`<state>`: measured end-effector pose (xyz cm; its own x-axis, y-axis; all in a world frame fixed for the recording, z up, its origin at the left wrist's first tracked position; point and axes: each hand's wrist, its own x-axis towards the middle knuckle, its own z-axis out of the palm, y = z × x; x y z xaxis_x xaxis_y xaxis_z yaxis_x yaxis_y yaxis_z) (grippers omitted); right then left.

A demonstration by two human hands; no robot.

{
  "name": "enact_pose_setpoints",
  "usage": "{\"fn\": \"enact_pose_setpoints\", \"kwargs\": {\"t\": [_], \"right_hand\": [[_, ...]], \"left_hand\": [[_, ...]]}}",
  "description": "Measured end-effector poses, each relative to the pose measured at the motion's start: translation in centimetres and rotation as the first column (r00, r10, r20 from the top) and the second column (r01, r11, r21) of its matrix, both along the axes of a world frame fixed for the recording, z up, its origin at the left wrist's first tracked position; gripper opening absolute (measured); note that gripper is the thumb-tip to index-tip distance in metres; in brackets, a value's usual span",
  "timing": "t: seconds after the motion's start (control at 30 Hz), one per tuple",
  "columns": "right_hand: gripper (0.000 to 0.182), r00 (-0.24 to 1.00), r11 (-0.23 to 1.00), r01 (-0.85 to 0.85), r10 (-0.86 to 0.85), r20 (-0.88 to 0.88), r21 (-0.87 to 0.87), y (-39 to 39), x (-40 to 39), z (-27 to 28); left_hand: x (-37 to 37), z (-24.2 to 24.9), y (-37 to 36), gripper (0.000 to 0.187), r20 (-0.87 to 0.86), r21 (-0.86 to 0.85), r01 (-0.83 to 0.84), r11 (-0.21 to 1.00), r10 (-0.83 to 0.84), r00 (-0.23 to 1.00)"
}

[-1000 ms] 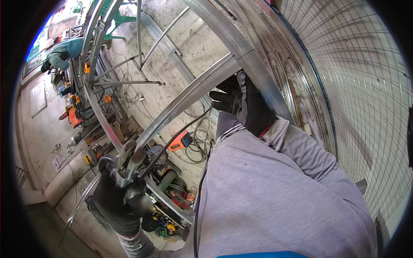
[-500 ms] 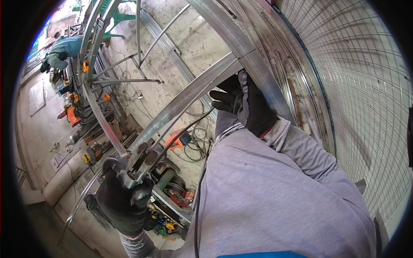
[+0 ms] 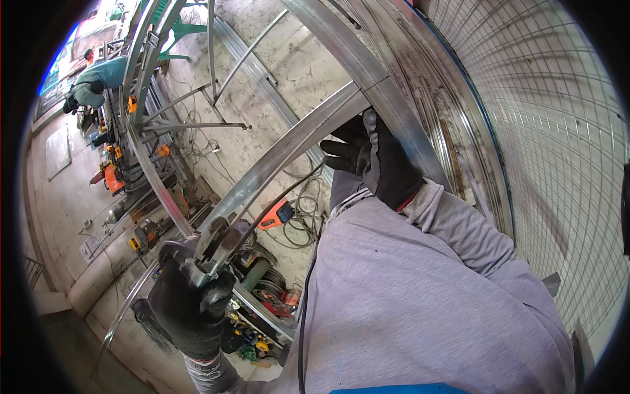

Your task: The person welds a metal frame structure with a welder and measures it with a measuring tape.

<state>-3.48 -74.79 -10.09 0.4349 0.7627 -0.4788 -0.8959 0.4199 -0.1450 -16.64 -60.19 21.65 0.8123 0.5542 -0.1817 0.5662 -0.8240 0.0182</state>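
- The left hand [image 3: 187, 305], in a black glove, is closing its fingers around a grey metal tool [image 3: 223, 246]; the tool's exact kind is hard to tell.
- The right hand [image 3: 384, 161], also gloved in black, is staying partly open, its fingers bent and spreading apart; it is resting close under the junction of two metal bars, and I cannot tell whether it is gripping either one.
- The cross bar [image 3: 289, 151] is slanting from that junction down toward the tool; whether its lower end is touching the tool I cannot tell.
- The wide bar [image 3: 351, 52] is running past the right hand from the top edge, meeting the cross bar at the junction.
- A dark cable [image 3: 287, 189] is stretching from beside the tool up toward the grey shirt [image 3: 420, 295].
- Beyond the cable, an orange-and-black box [image 3: 275, 213] is lying on the floor [image 3: 302, 46] beside looping cords.
- To the right of the wide bar, long metal strips [image 3: 453, 157] are lying along a wire mesh panel [image 3: 551, 151].
- Farther out on the left, an orange tool [image 3: 113, 180] is sitting among other equipment.
- Near the upper left, a co-worker [image 3: 102, 75] is bending over, and a green chair [image 3: 177, 33] is standing behind the metal framework.
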Motion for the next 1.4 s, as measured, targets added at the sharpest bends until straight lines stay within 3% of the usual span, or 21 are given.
{"fn": "enact_pose_setpoints", "kwargs": {"t": [0.27,0.33,0.43,0.93,1.4], "right_hand": [[0.062,0.999,0.999,0.034,-0.033,0.014,-0.037,-0.1,0.2,0.8],[0.061,0.999,0.999,0.031,-0.03,0.015,-0.044,-0.2,0.2,1.0],[0.06,0.999,0.998,0.03,-0.029,0.025,-0.055,-0.3,0.2,1.1],[0.061,1.0,1.0,0.011,-0.011,0.027,-0.02,-0.2,0.0,0.2],[0.061,0.999,1.0,-0.004,0.005,0.036,-0.024,-0.1,-0.1,0.1]], "left_hand": [[-0.3,0.2,0.1,0.047,0.011,0.026,0.03,0.999,-0.03,0.999],[-0.6,0.1,0.3,0.048,-0.059,0.091,0.068,0.994,-0.062,0.996],[-0.4,-0.3,0.1,0.051,0.004,0.031,0.023,0.999,-0.023,1.0],[-1.0,-0.5,0.5,0.065,-0.018,0.068,0.049,0.996,-0.048,0.999],[-0.8,-0.4,0.5,0.06,0.007,0.034,0.035,0.999,-0.035,0.999]]}}
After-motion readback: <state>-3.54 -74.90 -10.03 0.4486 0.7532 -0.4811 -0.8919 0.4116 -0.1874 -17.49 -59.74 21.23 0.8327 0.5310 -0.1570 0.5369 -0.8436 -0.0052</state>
